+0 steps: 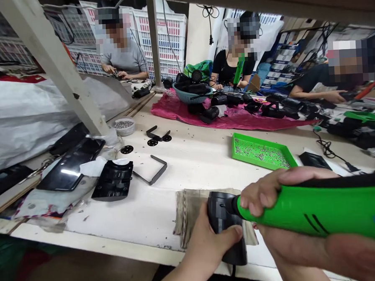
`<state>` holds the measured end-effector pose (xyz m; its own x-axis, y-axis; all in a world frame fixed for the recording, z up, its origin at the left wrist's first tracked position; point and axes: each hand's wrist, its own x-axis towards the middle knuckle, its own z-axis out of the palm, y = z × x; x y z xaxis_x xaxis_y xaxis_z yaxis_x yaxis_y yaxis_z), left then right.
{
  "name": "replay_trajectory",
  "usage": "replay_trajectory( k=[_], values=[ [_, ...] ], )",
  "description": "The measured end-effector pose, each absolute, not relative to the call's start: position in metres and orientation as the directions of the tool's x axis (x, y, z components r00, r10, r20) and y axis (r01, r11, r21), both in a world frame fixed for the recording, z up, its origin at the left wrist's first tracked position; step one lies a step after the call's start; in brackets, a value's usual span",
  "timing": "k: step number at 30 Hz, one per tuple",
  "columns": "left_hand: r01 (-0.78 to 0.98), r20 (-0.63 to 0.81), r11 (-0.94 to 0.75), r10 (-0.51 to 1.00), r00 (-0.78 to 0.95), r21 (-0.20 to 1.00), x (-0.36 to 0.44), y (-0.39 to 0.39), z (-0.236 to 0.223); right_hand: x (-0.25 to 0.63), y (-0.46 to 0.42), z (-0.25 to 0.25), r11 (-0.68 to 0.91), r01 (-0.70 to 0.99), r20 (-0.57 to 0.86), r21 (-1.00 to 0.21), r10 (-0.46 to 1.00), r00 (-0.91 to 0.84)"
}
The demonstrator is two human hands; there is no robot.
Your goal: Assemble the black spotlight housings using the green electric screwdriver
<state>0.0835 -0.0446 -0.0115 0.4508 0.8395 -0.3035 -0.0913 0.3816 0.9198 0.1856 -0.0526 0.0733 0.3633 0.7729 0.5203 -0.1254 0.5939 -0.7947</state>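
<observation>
My right hand (293,248) wraps closed around a green electric screwdriver (320,211), its tip against a black plastic housing (224,210) that my left hand (208,244) grips from below, thumb across its face. The housing sits over a folded cloth pad (191,211) on the white workbench (147,214), a green tray of screws (260,151) beyond.

A white-painted wooden workbench (122,219) bears a green plastic tray (263,151) of screws, a small bowl of screws (124,126) and a magenta cloth (180,113) under heaped black parts. Nearer, a folded grey cloth pad (186,212) lies near a black plastic housing panel (112,180), 2 bent black metal brackets (154,178) and 3 round black discs (127,149).
</observation>
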Motion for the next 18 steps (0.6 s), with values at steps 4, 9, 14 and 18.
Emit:
replay_trajectory(
  k=[4, 9, 14, 18],
  values=[
    [-0.054, -0.298, 0.370, 0.819, 0.490, 0.928, 0.082, -0.042, -0.011, 0.195, -0.047, 0.072, 0.565, -0.155, 0.486, -0.810, 0.796, 0.360],
    [-0.061, -0.288, 0.358, 0.830, 0.478, 0.932, 0.081, -0.041, -0.014, 0.198, -0.050, 0.065, 0.621, -0.096, 0.547, -0.778, 0.744, 0.382],
    [-0.061, -0.269, 0.335, 0.839, 0.472, 0.940, 0.081, -0.043, -0.014, 0.182, -0.054, 0.063, 0.625, -0.141, 0.532, -0.767, 0.744, 0.405],
    [-0.080, -0.285, 0.371, 0.819, 0.498, 0.925, 0.079, -0.041, -0.019, 0.188, -0.065, 0.069, 0.607, -0.157, 0.500, -0.779, 0.753, 0.428]
  ],
)
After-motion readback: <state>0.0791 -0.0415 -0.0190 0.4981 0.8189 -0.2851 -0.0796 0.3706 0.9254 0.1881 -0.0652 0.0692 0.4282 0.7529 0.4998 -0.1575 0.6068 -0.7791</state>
